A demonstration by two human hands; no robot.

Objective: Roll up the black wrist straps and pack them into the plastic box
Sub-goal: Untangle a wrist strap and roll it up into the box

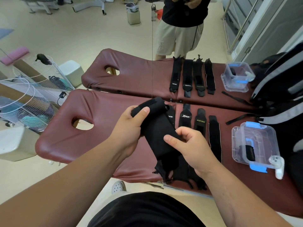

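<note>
Bright, even indoor light, soft shadows (edges bowed by wide-angle lens).

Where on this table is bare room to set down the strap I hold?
The widest bare patch of the table lies between the face hole and your left hand. A narrow strip is free between the edged strap and the plastic box. Crowded: the flat straps side by side, and the backpack by the box.

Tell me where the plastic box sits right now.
Head view: the plastic box sits on the maroon table at the right, just right of the flat straps and beside the black backpack.
</note>
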